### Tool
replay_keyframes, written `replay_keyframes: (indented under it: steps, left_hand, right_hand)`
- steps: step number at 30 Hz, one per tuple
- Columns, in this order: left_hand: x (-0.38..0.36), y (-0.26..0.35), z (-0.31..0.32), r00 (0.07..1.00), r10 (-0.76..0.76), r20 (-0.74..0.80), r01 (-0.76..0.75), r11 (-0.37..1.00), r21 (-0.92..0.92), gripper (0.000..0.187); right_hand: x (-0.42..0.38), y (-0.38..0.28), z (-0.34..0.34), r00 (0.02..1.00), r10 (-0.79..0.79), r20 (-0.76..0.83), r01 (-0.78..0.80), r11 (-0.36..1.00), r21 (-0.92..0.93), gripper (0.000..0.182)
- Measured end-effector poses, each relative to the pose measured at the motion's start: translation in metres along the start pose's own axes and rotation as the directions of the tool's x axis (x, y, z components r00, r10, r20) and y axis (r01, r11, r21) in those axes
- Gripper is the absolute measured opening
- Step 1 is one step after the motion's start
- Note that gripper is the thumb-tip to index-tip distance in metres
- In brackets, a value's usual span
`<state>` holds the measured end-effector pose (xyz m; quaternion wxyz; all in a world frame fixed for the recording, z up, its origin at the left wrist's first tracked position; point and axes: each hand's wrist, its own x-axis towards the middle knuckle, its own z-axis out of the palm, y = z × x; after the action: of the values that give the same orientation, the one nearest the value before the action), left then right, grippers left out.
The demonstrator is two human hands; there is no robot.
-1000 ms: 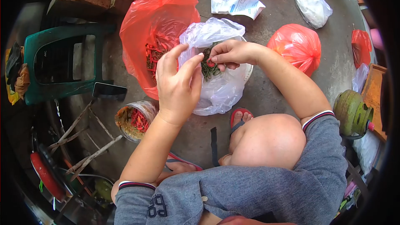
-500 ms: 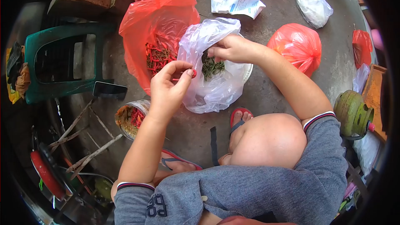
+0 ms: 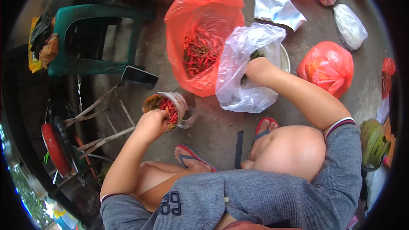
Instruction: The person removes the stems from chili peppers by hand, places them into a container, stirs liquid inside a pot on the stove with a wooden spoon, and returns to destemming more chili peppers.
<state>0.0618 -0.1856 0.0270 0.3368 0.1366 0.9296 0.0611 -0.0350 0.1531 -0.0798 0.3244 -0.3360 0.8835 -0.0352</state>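
Note:
My left hand (image 3: 154,123) is at the near rim of a clear pitcher (image 3: 181,108) that holds red chilies (image 3: 169,110); its fingers curl down at the chilies, and what they hold, if anything, is hidden. My right hand (image 3: 260,71) reaches into an open whitish plastic bag (image 3: 238,98), over dark green stems (image 3: 256,54). Its fingers are out of sight inside the bag. Left of that bag stands an open red plastic bag (image 3: 179,21) with many red chilies (image 3: 199,55) in it.
A green plastic stool (image 3: 91,67) with a phone (image 3: 139,76) at its corner stands at the left. Behind and to the right are a tied red bag (image 3: 327,66), a white bag (image 3: 350,26) and a crumpled printed sheet (image 3: 277,4). A green gas cylinder (image 3: 372,145) is at the far right.
My left hand has moved down from beside the bags to the pitcher. My right hand has gone deeper over the stems. The whole view has shifted, so the bags appear further right.

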Motion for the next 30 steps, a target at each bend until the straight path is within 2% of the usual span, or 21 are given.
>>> replay_keyframes:
  steps: [1,2,3,4,5,6,7,8,11,14,16,17,18,20,21,23,24,26,27,28,30]
  left_hand:
    - [-0.001,-0.001,0.006,0.999,-0.038,-0.002,0.038,0.997,0.068,0.014]
    - [0.000,0.000,0.009,0.998,-0.070,-0.003,0.069,0.989,0.134,0.014]
    - [0.000,0.009,0.004,0.996,-0.088,-0.009,0.089,0.987,0.135,0.014]
    - [0.000,0.023,-0.007,0.995,-0.057,-0.085,0.066,0.992,0.104,0.015]
    - [0.003,0.037,-0.014,0.987,-0.024,-0.161,0.037,0.997,0.074,0.016]
    - [0.009,0.047,-0.016,0.927,0.115,-0.358,-0.152,0.985,-0.077,0.016]
    - [0.018,0.064,-0.018,0.889,0.140,-0.437,-0.252,0.944,-0.211,0.015]
    - [0.029,0.081,-0.021,0.794,0.243,-0.557,-0.376,0.916,-0.137,0.017]
    - [0.067,0.133,-0.020,0.694,0.327,-0.641,-0.505,0.856,-0.111,0.030]
    - [0.114,0.155,0.004,0.750,0.147,-0.645,-0.327,0.930,-0.170,0.032]
    - [0.130,0.155,0.005,0.819,0.077,-0.568,-0.255,0.937,-0.241,0.032]
    - [0.132,0.151,0.007,0.766,0.125,-0.631,-0.287,0.945,-0.160,0.031]
    - [0.133,0.147,0.007,0.772,0.144,-0.619,-0.325,0.927,-0.189,0.036]
    - [0.125,0.145,-0.007,0.731,0.204,-0.651,-0.380,0.914,-0.140,0.041]
    - [0.123,0.143,-0.009,0.720,0.223,-0.657,-0.396,0.910,-0.124,0.044]
    - [0.116,0.145,-0.014,0.721,0.227,-0.655,-0.407,0.903,-0.136,0.050]
    - [0.112,0.148,-0.017,0.723,0.227,-0.653,-0.413,0.899,-0.145,0.050]
    - [0.106,0.153,-0.022,0.755,0.199,-0.624,-0.399,0.895,-0.197,0.053]
    - [0.103,0.154,-0.023,0.768,0.207,-0.606,-0.404,0.891,-0.207,0.054]
    - [0.101,0.157,-0.025,0.768,0.211,-0.605,-0.411,0.886,-0.213,0.054]
    - [0.094,0.164,-0.030,0.759,0.196,-0.621,-0.428,0.868,-0.250,0.052]
  right_hand:
    - [0.003,0.000,0.005,0.999,0.032,-0.016,-0.032,0.999,0.001,0.024]
    - [0.008,0.004,0.012,1.000,0.007,-0.028,-0.007,1.000,-0.004,0.024]
    - [0.013,0.008,0.021,0.990,-0.074,-0.117,0.062,0.993,-0.102,0.025]
    - [0.015,0.011,0.027,0.968,-0.155,-0.195,0.115,0.972,-0.202,0.027]
    - [0.014,0.011,0.029,0.967,-0.164,-0.195,0.124,0.971,-0.206,0.027]
    - [0.012,0.010,0.030,0.931,-0.197,-0.308,0.140,0.970,-0.197,0.029]
    - [0.011,0.010,0.031,0.880,-0.225,-0.419,0.157,0.969,-0.191,0.031]
    - [0.014,0.011,0.037,0.876,-0.235,-0.421,0.166,0.967,-0.194,0.031]
    - [0.026,0.013,0.053,0.811,-0.285,-0.511,0.175,0.951,-0.253,0.034]
    - [0.024,0.011,0.057,0.800,-0.252,-0.545,0.174,0.966,-0.192,0.032]
    - [0.020,0.008,0.052,0.879,-0.230,-0.417,0.186,0.972,-0.144,0.027]
    - [0.019,0.010,0.055,0.801,-0.283,-0.528,0.186,0.955,-0.229,0.022]
    - [0.018,0.010,0.054,0.827,-0.262,-0.496,0.193,0.963,-0.188,0.023]
    - [0.004,0.012,0.025,0.954,-0.093,-0.286,0.144,0.976,0.164,0.028]
    - [-0.001,0.025,0.025,0.959,-0.068,-0.275,0.118,0.979,0.169,0.028]
    - [-0.002,0.046,0.026,0.776,-0.114,-0.620,0.222,0.970,0.099,0.035]
    - [-0.010,0.051,0.019,0.783,-0.110,-0.612,0.216,0.971,0.101,0.035]
    - [-0.030,0.062,0.000,0.732,-0.208,-0.648,0.289,0.957,0.020,0.040]
    - [-0.030,0.065,-0.002,0.658,-0.217,-0.722,0.355,0.934,0.043,0.037]
    - [-0.036,0.067,-0.003,0.664,-0.211,-0.717,0.347,0.937,0.045,0.037]
    - [-0.052,0.067,-0.014,0.801,-0.171,-0.573,0.283,0.953,0.111,0.034]
